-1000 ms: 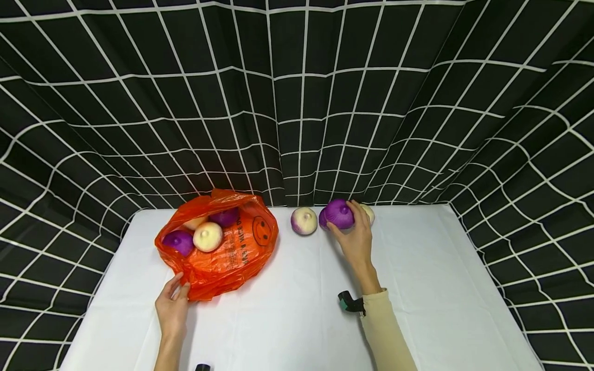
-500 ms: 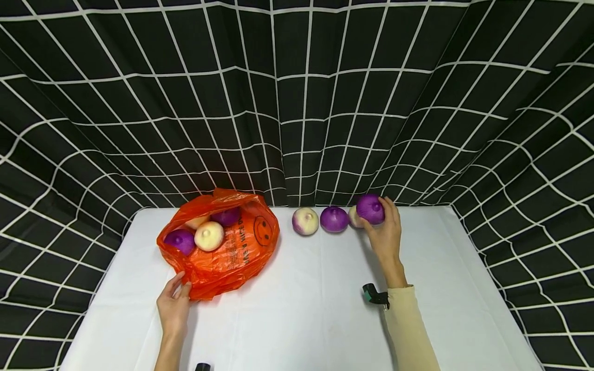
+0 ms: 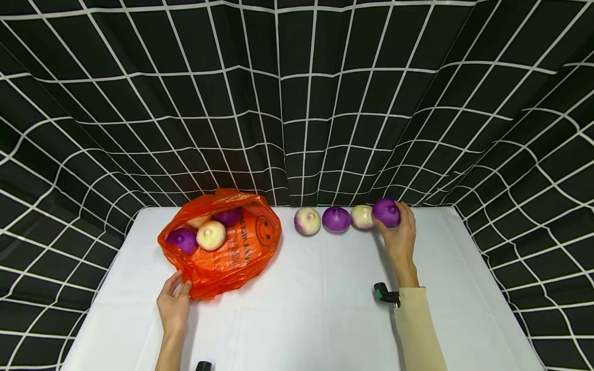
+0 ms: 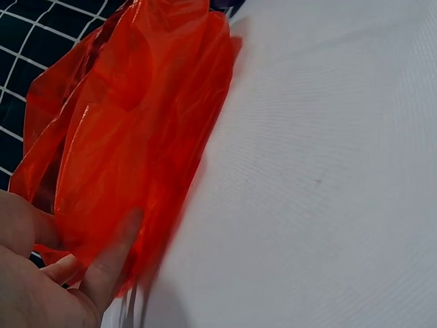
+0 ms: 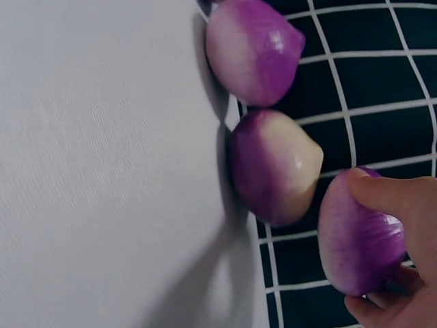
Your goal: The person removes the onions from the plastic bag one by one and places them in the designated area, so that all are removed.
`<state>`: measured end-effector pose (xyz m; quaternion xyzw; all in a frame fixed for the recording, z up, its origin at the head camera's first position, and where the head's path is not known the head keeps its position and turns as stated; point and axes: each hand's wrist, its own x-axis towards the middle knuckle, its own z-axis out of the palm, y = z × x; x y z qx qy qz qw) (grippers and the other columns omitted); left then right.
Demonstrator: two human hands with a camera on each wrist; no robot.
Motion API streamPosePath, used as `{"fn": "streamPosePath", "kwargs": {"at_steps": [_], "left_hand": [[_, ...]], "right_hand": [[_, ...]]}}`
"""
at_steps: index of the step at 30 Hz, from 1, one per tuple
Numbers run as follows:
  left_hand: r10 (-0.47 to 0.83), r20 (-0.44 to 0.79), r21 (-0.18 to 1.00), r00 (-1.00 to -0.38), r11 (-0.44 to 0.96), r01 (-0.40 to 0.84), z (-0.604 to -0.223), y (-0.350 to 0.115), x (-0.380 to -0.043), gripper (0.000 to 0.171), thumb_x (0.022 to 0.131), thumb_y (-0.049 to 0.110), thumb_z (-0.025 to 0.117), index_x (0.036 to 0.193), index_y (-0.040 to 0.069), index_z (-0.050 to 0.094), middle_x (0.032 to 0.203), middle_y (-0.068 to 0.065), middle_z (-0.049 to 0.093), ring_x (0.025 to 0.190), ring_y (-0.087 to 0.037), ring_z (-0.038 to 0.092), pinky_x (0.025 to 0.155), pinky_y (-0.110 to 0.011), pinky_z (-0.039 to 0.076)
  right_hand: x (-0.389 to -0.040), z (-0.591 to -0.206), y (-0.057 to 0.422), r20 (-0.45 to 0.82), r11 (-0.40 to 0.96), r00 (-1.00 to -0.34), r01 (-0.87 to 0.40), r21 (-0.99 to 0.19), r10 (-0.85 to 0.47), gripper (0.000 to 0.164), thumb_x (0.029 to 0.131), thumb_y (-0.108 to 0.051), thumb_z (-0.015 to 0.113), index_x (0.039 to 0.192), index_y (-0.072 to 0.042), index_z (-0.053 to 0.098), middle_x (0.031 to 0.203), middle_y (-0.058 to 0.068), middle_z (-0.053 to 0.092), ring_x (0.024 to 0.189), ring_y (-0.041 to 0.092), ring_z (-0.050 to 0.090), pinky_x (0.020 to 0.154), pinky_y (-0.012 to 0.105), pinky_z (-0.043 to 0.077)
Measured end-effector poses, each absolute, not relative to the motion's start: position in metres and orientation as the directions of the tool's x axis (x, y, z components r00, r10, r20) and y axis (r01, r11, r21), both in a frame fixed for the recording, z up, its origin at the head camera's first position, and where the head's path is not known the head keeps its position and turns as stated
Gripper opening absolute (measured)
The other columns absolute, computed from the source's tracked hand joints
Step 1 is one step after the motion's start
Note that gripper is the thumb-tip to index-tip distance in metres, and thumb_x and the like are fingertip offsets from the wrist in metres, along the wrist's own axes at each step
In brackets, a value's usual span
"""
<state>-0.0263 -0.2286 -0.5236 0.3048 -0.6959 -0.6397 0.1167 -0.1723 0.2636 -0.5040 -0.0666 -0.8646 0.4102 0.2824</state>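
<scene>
My right hand (image 3: 400, 238) grips a purple onion (image 3: 385, 212) between thumb and fingers at the right end of a row along the table's back. In the right wrist view this onion (image 5: 351, 236) is held just beside a purple-and-cream onion (image 5: 276, 167). The row's other onions are a cream-and-purple one (image 3: 307, 221), a purple one (image 3: 336, 219) and a cream one (image 3: 362, 217). My left hand (image 3: 174, 304) pinches the near left edge of a red plastic bag (image 3: 260, 257), whose mouth gapes. Inside lie purple onions (image 3: 182, 240) and cream onions (image 3: 211, 235).
A white cloth (image 3: 287, 309) covers the table. Black curtain (image 3: 301, 103) with a white grid stands close behind the row and along both sides. A small black camera mount (image 3: 385, 293) sticks out from the right wrist.
My right hand has carried the purple onion rightward, past the second purple onion and the cream one, and lowered it at the row's right end. The left hand and bag have stayed put.
</scene>
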Motion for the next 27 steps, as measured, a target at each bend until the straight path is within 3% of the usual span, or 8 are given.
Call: {"fn": "streamPosePath", "kwargs": {"at_steps": [6, 15, 27], "left_hand": [[-0.578, -0.223, 0.962, -0.785, 0.0, -0.273, -0.522, -0.228, -0.029, 0.046, 0.097, -0.001, 0.051, 0.142, -0.002, 0.044, 0.138, -0.022, 0.046, 0.079, 0.012, 0.054, 0.054, -0.013, 0.046], [-0.574, -0.221, 0.965, -0.788, -0.01, -0.263, -0.522, -0.229, -0.027, 0.045, 0.097, -0.002, 0.051, 0.141, -0.004, 0.045, 0.14, -0.024, 0.045, 0.078, 0.014, 0.054, 0.053, -0.012, 0.045], [-0.573, -0.212, 0.967, -0.791, -0.01, -0.253, -0.52, -0.23, -0.028, 0.044, 0.097, -0.002, 0.051, 0.141, -0.004, 0.045, 0.141, -0.023, 0.044, 0.077, 0.012, 0.055, 0.052, -0.013, 0.046]], "right_hand": [[-0.179, -0.508, 0.28, 0.403, 0.675, -0.839, -0.059, -0.735, 0.366, 0.071, 0.073, -0.006, 0.085, 0.135, 0.003, 0.052, 0.142, 0.025, 0.044, 0.134, 0.041, 0.038, 0.113, 0.051, 0.029], [-0.191, -0.511, 0.29, 0.285, 0.698, -0.889, 0.053, -0.714, 0.359, 0.07, 0.077, -0.008, 0.083, 0.136, 0.005, 0.048, 0.139, 0.029, 0.044, 0.131, 0.046, 0.039, 0.108, 0.058, 0.031], [-0.191, -0.526, 0.297, 0.18, 0.696, -0.904, 0.158, -0.7, 0.387, 0.069, 0.083, -0.018, 0.077, 0.14, 0.003, 0.043, 0.14, 0.029, 0.042, 0.13, 0.047, 0.04, 0.107, 0.058, 0.033]]}}
